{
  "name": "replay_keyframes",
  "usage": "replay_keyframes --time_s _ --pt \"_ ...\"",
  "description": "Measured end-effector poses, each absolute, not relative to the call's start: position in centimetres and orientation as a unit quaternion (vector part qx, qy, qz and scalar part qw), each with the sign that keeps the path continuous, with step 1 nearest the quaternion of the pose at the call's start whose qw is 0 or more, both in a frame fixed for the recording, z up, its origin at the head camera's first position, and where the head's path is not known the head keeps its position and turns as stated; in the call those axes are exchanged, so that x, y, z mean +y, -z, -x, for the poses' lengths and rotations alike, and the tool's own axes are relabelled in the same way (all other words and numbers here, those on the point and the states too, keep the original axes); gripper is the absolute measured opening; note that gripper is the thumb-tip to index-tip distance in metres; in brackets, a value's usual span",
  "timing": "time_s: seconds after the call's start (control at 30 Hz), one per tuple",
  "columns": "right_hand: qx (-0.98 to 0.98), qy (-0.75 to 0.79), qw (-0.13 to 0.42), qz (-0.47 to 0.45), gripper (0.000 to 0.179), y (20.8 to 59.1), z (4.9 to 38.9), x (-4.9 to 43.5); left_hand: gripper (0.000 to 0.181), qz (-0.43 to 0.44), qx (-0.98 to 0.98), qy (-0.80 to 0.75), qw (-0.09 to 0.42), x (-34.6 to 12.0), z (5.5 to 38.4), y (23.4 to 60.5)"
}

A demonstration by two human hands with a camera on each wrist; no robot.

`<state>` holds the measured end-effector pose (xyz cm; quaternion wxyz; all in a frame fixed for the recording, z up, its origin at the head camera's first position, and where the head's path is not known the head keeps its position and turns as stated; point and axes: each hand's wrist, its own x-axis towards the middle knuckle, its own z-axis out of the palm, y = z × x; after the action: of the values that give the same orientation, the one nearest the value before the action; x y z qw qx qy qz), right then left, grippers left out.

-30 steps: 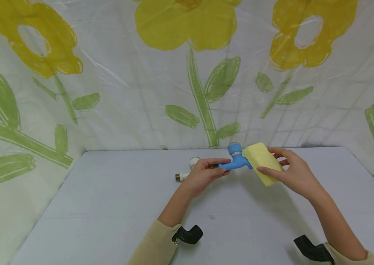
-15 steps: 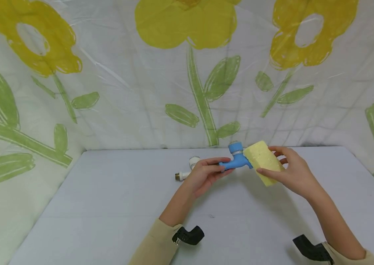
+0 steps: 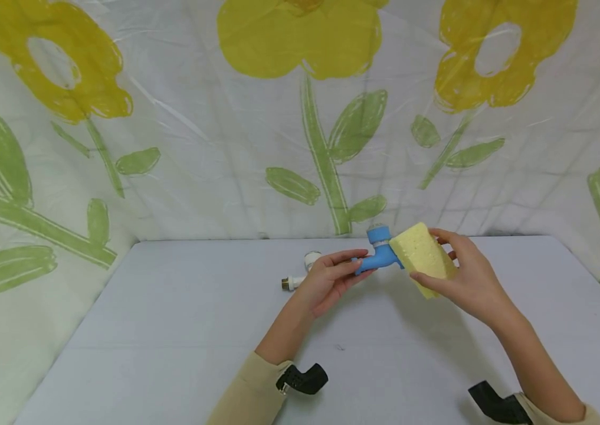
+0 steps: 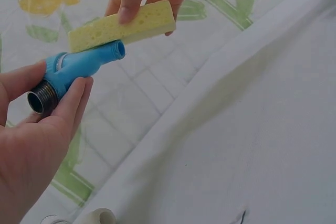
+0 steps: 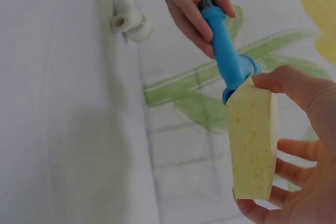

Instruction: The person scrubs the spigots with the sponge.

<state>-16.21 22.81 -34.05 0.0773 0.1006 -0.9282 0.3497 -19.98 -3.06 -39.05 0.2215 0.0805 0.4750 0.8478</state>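
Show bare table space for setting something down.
The white table is bare left of the left sleeve and right of the right forearm. Crowded: back centre, where left hand holds blue tap, right hand yellow sponge, near white fitting.

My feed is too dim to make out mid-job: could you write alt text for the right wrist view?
The right grip holds a yellow sponge up against a blue tap, which the left grip holds at its far end. A white tap lies at upper left on the white table.
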Motion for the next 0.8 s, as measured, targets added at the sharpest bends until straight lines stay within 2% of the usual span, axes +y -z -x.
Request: replay_keyframes --time_s 0.3,0.6,0.8 --pt "-0.922 -0.352 0.101 -0.126 0.091 34.1 15.8 22.1 0.042 -0.064 0.465 -0.857 0.212 -2.8 20.1 39.1" --pt "-0.928 -0.332 0.127 -0.111 0.088 34.0 15.6 21.9 0.042 -0.072 0.469 -0.855 0.211 -2.9 20.0 39.1" --pt "-0.923 -0.325 0.145 -0.144 0.087 34.5 15.3 21.2 0.041 -0.084 0.479 -0.849 0.209 -3.2 19.9 39.0"
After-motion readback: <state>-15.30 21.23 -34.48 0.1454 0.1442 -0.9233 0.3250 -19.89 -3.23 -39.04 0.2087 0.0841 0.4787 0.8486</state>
